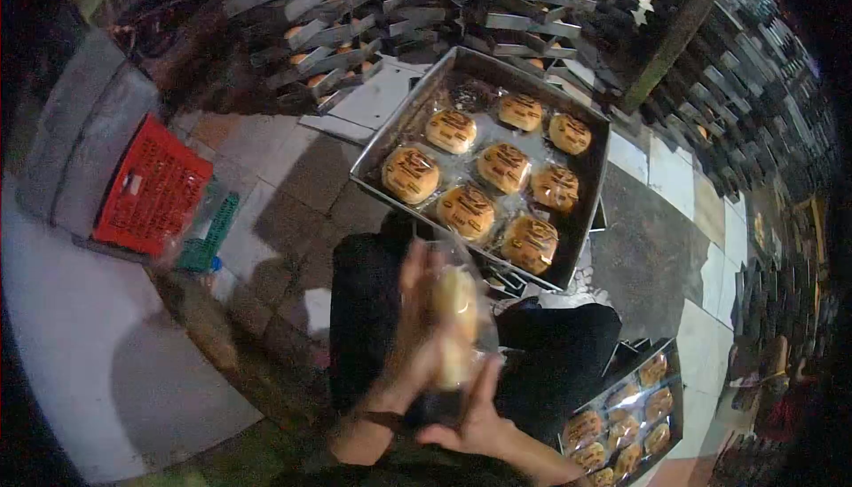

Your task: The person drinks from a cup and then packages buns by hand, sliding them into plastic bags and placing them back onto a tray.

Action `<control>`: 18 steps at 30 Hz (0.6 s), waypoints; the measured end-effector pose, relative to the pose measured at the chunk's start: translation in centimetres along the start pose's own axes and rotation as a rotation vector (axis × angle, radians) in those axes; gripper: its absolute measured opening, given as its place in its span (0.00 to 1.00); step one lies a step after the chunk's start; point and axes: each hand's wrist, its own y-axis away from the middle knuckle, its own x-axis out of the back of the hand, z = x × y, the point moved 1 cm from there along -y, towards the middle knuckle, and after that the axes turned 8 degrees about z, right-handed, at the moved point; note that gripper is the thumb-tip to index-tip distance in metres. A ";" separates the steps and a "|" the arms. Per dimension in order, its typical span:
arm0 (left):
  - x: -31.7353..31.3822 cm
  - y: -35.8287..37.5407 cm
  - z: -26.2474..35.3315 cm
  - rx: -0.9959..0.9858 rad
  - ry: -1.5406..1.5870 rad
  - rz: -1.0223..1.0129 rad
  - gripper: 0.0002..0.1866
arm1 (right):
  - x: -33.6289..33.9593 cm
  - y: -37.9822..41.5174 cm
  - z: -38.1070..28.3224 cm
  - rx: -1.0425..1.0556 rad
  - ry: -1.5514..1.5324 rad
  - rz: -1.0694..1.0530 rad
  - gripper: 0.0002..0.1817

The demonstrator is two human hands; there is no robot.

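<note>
My left hand (pixel 415 327) is wrapped along the left side of a bun in a clear plastic wrapper (pixel 457 305), blurred by motion. My right hand (pixel 475 416) is at the lower end of the same wrapper, with thumb and fingers around it. The bun is held over my lap. Just beyond it a square metal tray (pixel 373 160) holds several wrapped round buns with dark printing, such as one bun (pixel 466 212) near the front edge.
A second tray (pixel 676 372) of wrapped buns lies at the lower right. At the left are a red plastic basket (pixel 151 190) and a green one (pixel 213 229). Stacks of metal trays (pixel 328 34) stand at the back and along the right.
</note>
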 end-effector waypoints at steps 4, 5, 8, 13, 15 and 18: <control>-3.2 3.0 -1.8 -0.316 -0.779 0.137 0.50 | 1.8 -2.3 0.1 -0.040 -0.207 0.103 0.71; -0.1 2.1 -1.0 -0.260 -0.810 0.279 0.44 | 1.9 -3.1 -0.2 -0.073 -0.075 0.004 0.69; 2.4 0.3 1.2 -0.156 -0.060 0.517 0.41 | -0.2 -5.3 -1.8 0.032 0.306 -0.328 0.44; 7.2 -1.3 1.9 -0.068 0.229 0.627 0.39 | -0.1 -7.1 2.1 0.234 0.839 -0.160 0.08; 9.1 -1.9 1.8 -0.162 0.298 0.655 0.35 | -1.1 -5.6 -0.9 0.221 0.789 -0.932 0.08; 8.6 -1.9 4.3 -0.238 0.277 0.655 0.27 | 0.0 -2.8 -3.2 0.270 0.201 -0.836 0.08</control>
